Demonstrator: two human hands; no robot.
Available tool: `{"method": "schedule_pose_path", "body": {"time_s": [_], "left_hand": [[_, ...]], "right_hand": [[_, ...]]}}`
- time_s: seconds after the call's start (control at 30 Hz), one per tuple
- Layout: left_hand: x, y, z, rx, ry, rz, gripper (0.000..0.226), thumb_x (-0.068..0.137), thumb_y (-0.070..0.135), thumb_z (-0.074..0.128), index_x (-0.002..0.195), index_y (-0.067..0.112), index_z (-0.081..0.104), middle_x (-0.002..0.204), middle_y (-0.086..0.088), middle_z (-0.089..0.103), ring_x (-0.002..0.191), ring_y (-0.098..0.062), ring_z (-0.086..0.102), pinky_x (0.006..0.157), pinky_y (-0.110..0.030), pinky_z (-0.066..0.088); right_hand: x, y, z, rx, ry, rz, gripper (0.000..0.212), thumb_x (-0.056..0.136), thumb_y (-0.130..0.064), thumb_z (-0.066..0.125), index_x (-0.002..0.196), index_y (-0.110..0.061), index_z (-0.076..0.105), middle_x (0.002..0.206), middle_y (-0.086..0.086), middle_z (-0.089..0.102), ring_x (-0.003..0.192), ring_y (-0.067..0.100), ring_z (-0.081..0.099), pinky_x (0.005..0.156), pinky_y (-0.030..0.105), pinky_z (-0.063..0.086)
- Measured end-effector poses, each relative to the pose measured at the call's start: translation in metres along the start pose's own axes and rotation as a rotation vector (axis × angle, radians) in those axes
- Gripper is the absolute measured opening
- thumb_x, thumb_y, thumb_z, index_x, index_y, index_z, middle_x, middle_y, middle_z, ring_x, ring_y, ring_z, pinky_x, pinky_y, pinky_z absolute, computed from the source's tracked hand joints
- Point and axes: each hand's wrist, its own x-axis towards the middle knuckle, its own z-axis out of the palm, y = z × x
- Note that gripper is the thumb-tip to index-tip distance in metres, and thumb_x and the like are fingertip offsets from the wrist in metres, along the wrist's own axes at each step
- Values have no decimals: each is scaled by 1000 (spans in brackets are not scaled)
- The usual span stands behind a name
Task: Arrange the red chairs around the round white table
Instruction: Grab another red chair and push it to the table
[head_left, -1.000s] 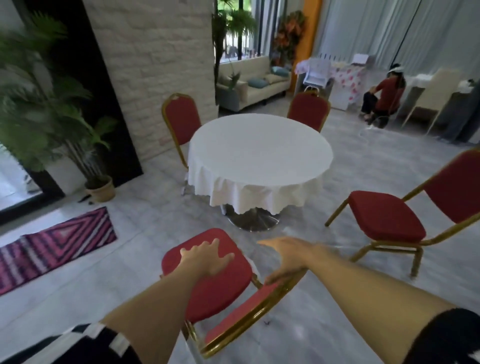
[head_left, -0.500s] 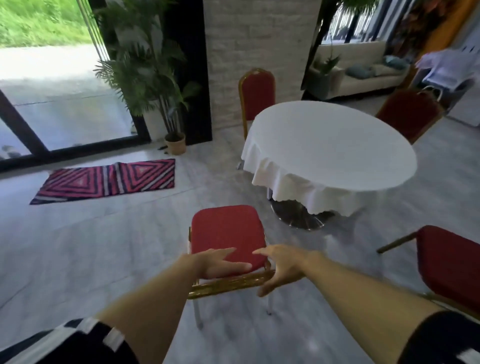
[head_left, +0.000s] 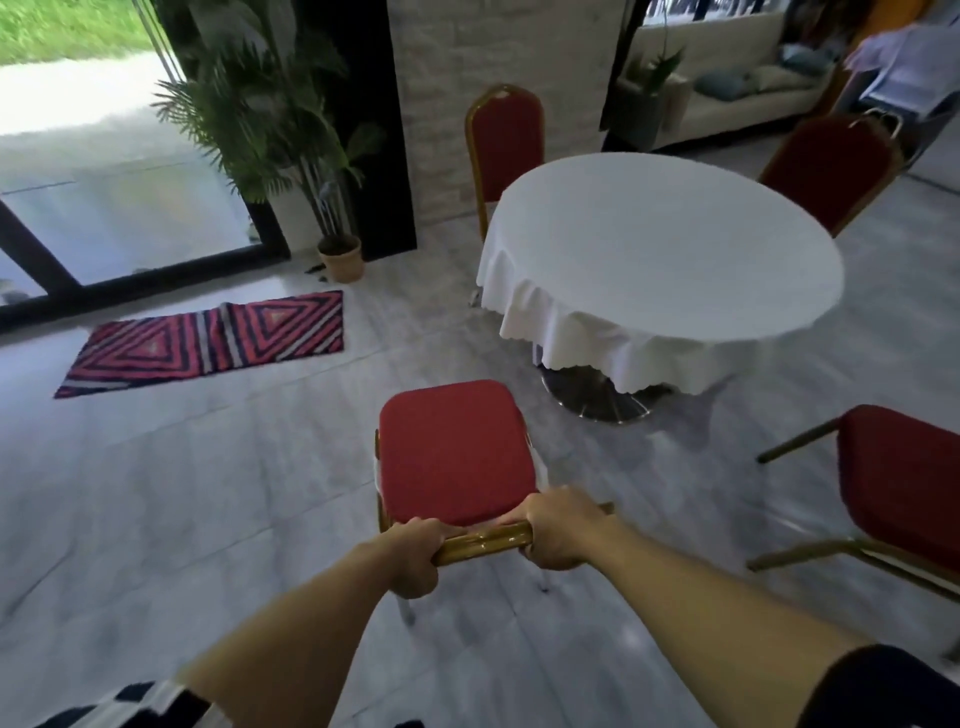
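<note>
The held red chair (head_left: 457, 452) stands on the floor (head_left: 208, 493) at 6 o'clock, near the round white table (head_left: 660, 260) at 1 o'clock. Its seat runs lengthwise away from the person towards 12. Left hand (head_left: 413, 556) and right hand (head_left: 558, 527) have fingers wrapped closed around its gold backrest rail (head_left: 483, 540).

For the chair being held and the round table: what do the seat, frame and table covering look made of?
Chair seat: red woven-looking upholstery, matte and padded. Chair frame: probably gold-painted metal tube, glossy highlights. Table covering: white cloth, hanging in soft folds with a scalloped hem. Both hands grip the frame.
</note>
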Motion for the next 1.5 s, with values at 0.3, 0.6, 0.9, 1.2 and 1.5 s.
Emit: {"method": "schedule_pose_path", "body": {"time_s": [0.3,0.6,0.9,1.2,1.5], "left_hand": [[2,-14,-18,141,-85,151,70,87,-4,52,142,39,56,105,-4,65,95,-24,64,78,-37,54],[12,-38,-61,356,-75,269,49,93,-2,49,135,20,61,129,-12,63,116,-30,62,92,-35,49],[58,-74,-122,513,-40,241,60,93,5,51,134,49,57,129,1,60,118,-26,62,99,-38,52],[133,-73,-184,566,-48,277,70,89,2,50,135,53,57,116,7,61,107,-20,63,90,-34,51],[222,-46,-254,620,-53,279,71,87,-1,48,126,58,58,101,13,54,101,-19,63,83,-32,47]], "right_hand": [[-21,-33,0,177,57,157,49,96,-17,53,130,-50,71,105,1,74,84,21,57,77,35,50],[-11,-84,15,358,162,413,46,93,-19,55,123,-49,73,106,1,76,100,30,68,82,35,50],[43,-106,-9,552,220,501,29,87,-18,52,91,-38,72,87,-2,70,84,31,66,75,38,48],[97,-66,-53,559,267,512,40,93,-25,57,124,-42,75,99,1,77,92,32,71,90,42,56],[156,-1,-106,568,300,577,46,92,-26,61,133,-47,69,106,3,77,101,33,72,97,45,57]]}}
